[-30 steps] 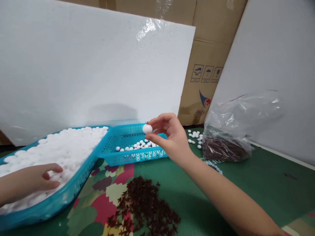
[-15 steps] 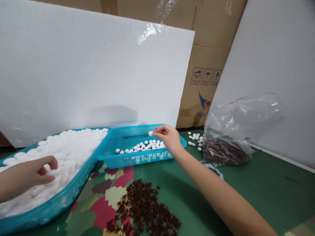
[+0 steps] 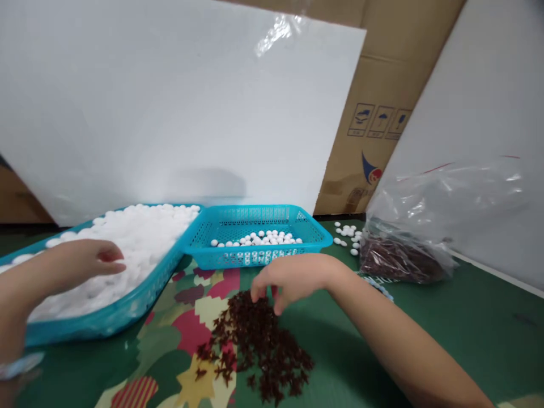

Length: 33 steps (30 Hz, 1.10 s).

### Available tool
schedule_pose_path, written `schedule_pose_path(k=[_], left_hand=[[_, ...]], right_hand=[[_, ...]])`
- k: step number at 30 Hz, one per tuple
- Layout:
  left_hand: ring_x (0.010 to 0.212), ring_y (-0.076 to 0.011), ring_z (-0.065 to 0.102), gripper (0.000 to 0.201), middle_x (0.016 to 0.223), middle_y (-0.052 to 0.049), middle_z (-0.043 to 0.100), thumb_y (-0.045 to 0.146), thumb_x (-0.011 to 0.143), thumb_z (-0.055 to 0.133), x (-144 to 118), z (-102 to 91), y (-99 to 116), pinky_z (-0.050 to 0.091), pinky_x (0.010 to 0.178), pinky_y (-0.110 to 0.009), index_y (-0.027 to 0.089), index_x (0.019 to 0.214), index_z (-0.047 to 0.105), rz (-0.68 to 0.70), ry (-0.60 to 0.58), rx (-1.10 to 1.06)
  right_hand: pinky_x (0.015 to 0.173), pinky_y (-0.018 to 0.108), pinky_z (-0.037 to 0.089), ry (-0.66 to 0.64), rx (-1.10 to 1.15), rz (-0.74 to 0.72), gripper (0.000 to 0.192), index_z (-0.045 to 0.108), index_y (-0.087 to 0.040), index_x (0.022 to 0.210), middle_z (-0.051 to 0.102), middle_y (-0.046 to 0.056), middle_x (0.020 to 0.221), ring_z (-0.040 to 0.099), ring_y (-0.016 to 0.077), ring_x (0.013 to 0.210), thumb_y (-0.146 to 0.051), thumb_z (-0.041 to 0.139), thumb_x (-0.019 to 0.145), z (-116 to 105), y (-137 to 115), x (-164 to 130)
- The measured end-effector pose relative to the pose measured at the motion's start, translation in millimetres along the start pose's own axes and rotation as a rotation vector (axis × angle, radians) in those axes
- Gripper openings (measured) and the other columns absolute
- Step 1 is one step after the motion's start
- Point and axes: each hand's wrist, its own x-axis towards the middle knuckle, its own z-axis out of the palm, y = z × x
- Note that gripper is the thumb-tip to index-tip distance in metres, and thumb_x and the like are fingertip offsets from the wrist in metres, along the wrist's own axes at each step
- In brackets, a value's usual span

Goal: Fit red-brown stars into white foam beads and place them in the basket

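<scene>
My left hand (image 3: 91, 262) is over the near part of a large blue tray (image 3: 140, 306) heaped with small white balls (image 3: 144, 226). Its fingers curl towards the thumb in a pinch; what sits between the tips cannot be made out against the white balls. My right hand (image 3: 293, 277) reaches down to a loose pile of small dark brown star-shaped pieces (image 3: 263, 345) on the table. Its thumb and forefinger are apart at the top of the pile, and nothing shows between them.
A smaller blue basket (image 3: 250, 258) behind the pile holds several white balls. Right of it lie loose white balls (image 3: 348, 231) and a clear plastic bag (image 3: 399, 249) of brown pieces. A white board (image 3: 178, 102) and a cardboard box (image 3: 361, 164) stand behind.
My right hand has left the small basket, where it held a white ball, and come down to the brown pile without it. My left hand's fingers have drawn closer together.
</scene>
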Motion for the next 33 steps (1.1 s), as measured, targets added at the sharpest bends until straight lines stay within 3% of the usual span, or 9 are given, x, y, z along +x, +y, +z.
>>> schedule_pose_path(k=[2, 6, 11, 13, 15, 18, 20, 25, 33], left_hand=[[0.052, -0.0219, 0.045, 0.021, 0.049, -0.004, 0.053, 0.030, 0.051, 0.040, -2, -2.7, 6, 0.029, 0.051, -0.026, 0.013, 0.050, 0.052, -0.035, -0.040, 0.032], [0.057, -0.0221, 0.046, 0.023, 0.057, -0.006, 0.052, 0.026, 0.053, 0.041, -4, -12.9, 24, 0.031, 0.054, -0.027, 0.009, 0.061, 0.054, -0.076, -0.036, 0.034], [0.065, -0.0188, 0.048, 0.024, 0.067, -0.004, 0.052, 0.026, 0.059, 0.042, -15, -26.8, 68, 0.032, 0.059, -0.027, 0.011, 0.075, 0.052, -0.051, 0.116, -0.018], [0.067, -0.0157, 0.049, 0.024, 0.071, -0.002, 0.052, 0.027, 0.061, 0.042, -22, -27.2, 86, 0.033, 0.059, -0.024, 0.012, 0.078, 0.050, -0.026, 0.212, -0.109], [0.068, -0.0134, 0.049, 0.023, 0.068, 0.001, 0.052, 0.028, 0.060, 0.045, -28, -23.8, 100, 0.035, 0.058, -0.021, 0.013, 0.078, 0.049, 0.051, 0.243, -0.383], [0.067, -0.0114, 0.050, 0.019, 0.063, 0.003, 0.054, 0.022, 0.055, 0.054, -32, -14.5, 110, 0.036, 0.056, -0.019, 0.015, 0.072, 0.051, 0.214, 0.094, -0.926], [0.060, -0.0102, 0.051, 0.014, 0.060, 0.004, 0.055, 0.018, 0.053, 0.057, -32, -9.0, 111, 0.037, 0.053, -0.019, 0.017, 0.067, 0.053, 0.278, -0.009, -1.081], [0.053, -0.0077, 0.050, 0.014, 0.060, 0.003, 0.053, 0.011, 0.049, 0.059, -31, -6.5, 110, 0.040, 0.048, -0.015, 0.020, 0.061, 0.059, 0.281, -0.200, -1.226], [0.050, -0.0043, 0.048, 0.019, 0.060, 0.006, 0.055, 0.011, 0.058, 0.057, -38, -5.7, 110, 0.039, 0.043, -0.009, 0.025, 0.071, 0.057, 0.380, -0.253, -1.411]], right_hand=[[0.041, 0.019, 0.029, -0.123, -0.099, -0.024, 0.033, 0.055, -0.009, 0.084, 0.056, 0.006, 0.076, 0.045, 0.0100, 0.052, -0.012, 0.062, 0.053, 5, -6, 1], [0.040, 0.020, 0.026, -0.203, -0.234, -0.070, 0.036, 0.052, -0.008, 0.089, 0.053, 0.007, 0.074, 0.042, 0.0119, 0.054, -0.026, 0.058, 0.058, 14, -7, 8], [0.039, 0.019, 0.024, -0.202, -0.281, -0.102, 0.020, 0.055, -0.012, 0.079, 0.049, 0.001, 0.065, 0.039, 0.0097, 0.053, -0.021, 0.056, 0.062, 22, -4, 16], [0.039, 0.018, 0.024, -0.200, -0.265, -0.118, 0.011, 0.056, -0.012, 0.072, 0.047, -0.001, 0.059, 0.037, 0.0084, 0.050, -0.018, 0.054, 0.063, 23, -4, 17], [0.041, 0.018, 0.026, -0.182, -0.241, -0.142, 0.004, 0.056, -0.012, 0.065, 0.045, -0.002, 0.055, 0.038, 0.0080, 0.050, -0.015, 0.055, 0.062, 24, -5, 17], [0.045, 0.019, 0.029, -0.105, -0.204, -0.180, 0.003, 0.055, -0.012, 0.060, 0.046, -0.002, 0.056, 0.041, 0.0085, 0.053, -0.015, 0.056, 0.061, 19, -6, 12], [0.046, 0.018, 0.031, -0.040, -0.178, -0.201, 0.006, 0.054, -0.013, 0.060, 0.047, -0.001, 0.058, 0.042, 0.0083, 0.054, -0.018, 0.056, 0.062, 14, -6, 7], [0.044, 0.015, 0.034, 0.134, -0.003, -0.230, 0.009, 0.049, -0.013, 0.057, 0.048, -0.003, 0.054, 0.046, 0.0057, 0.050, -0.017, 0.054, 0.064, 0, -12, -10], [0.047, 0.018, 0.038, 0.614, 0.404, -0.385, 0.010, 0.049, -0.016, 0.054, 0.052, -0.003, 0.055, 0.048, 0.0082, 0.054, -0.010, 0.054, 0.061, -4, -28, -26]])
